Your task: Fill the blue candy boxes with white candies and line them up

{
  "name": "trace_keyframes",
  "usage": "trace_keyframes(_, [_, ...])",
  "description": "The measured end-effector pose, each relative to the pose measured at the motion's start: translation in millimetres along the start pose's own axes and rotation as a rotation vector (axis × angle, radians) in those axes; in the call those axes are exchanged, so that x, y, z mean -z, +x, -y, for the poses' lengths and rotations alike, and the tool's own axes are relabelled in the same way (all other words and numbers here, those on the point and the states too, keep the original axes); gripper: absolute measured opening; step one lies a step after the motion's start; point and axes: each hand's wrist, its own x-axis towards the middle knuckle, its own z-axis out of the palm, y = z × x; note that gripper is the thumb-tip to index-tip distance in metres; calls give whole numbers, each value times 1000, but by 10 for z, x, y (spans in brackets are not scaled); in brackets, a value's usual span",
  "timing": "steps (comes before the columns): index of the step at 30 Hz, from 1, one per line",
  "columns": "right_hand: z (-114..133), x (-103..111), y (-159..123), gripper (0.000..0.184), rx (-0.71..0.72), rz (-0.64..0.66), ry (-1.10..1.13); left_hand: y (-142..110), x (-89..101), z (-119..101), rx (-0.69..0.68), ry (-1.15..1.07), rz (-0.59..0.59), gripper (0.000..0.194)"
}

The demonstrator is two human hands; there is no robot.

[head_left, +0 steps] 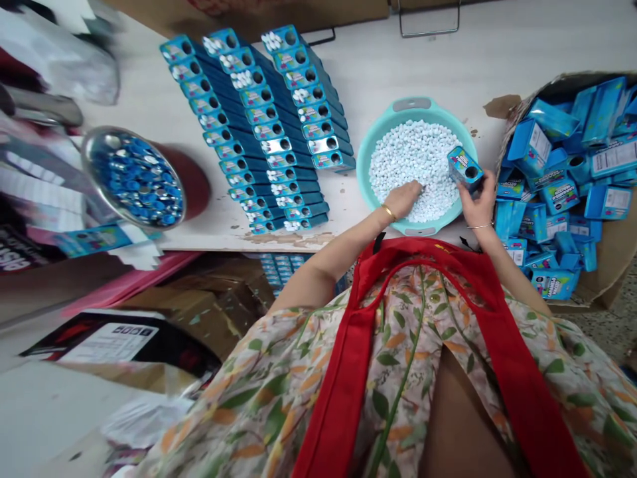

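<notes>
A turquoise basin (pixel 365 174) with two slotted handles stands on the white table, filled with small white candies (pixel 398 153). My left hand (pixel 404 200) reaches into it, fingers curled down among the candies; whatever they grip is hidden. Over the basin's right side, my right hand (pixel 480 202) holds a small blue candy box (pixel 464 166) between thumb and fingers. The box is tilted, and a dark round hole shows in its end. Left of the basin, three rows of similar blue boxes (pixel 259 97) lie with their holed ends up, some with white candies on top.
On the right, a cardboard carton (pixel 610 262) is heaped with loose blue boxes (pixel 552 169). A metal pot (pixel 196 182) of blue-and-silver wrapped pieces (pixel 142 179) stands on the left. Cardboard (pixel 343 13) with wire handles borders the back. More blue boxes (pixel 283 269) sit below the table edge.
</notes>
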Motion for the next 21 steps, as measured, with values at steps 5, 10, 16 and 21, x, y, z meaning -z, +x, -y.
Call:
trace_keyframes(5, [7, 24, 31, 64, 9, 2, 26, -75, -106, 43, -128, -282, 35, 38])
trace_keyframes(10, [61, 33, 56, 60, 0, 31, 82, -381, 217, 291, -298, -414, -128, 44])
trace_keyframes(16, [184, -24, -6, 49, 64, 130, 7, -832, 1062, 161, -382, -196, -209, 39])
trace_keyframes(21, [250, -139, -83, 43, 163, 212, -48, -946, 1544, -375, -237, 133, -130, 32])
